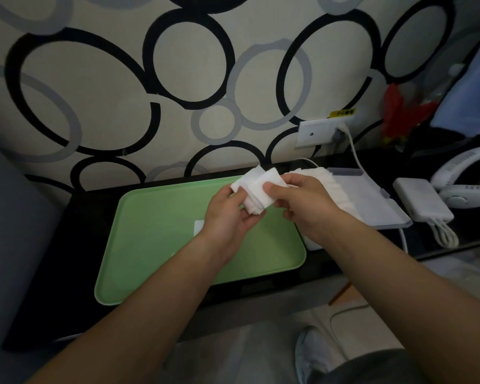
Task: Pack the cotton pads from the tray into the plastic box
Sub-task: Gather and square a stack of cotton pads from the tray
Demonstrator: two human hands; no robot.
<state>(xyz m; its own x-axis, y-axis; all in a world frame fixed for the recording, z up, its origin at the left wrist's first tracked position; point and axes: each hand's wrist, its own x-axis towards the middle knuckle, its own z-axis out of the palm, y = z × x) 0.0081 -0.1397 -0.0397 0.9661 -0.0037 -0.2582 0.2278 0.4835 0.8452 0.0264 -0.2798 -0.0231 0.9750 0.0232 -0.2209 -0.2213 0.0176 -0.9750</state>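
Two-handed grip on stack of cotton pads [257, 191] at frame centre: left hand [227, 214] curled round it from below, right hand [302, 200] pinching its right side. Held above green tray [155, 245]. Right of centre, plastic box [372, 195] with more pads inside.

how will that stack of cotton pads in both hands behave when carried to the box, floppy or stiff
Probably soft and floppy: the stack of cotton pads bends and fans out between the left hand and right hand. Likely very light, since a pinch from each hand holds it up. Layers may slide apart; their edges sit uneven.
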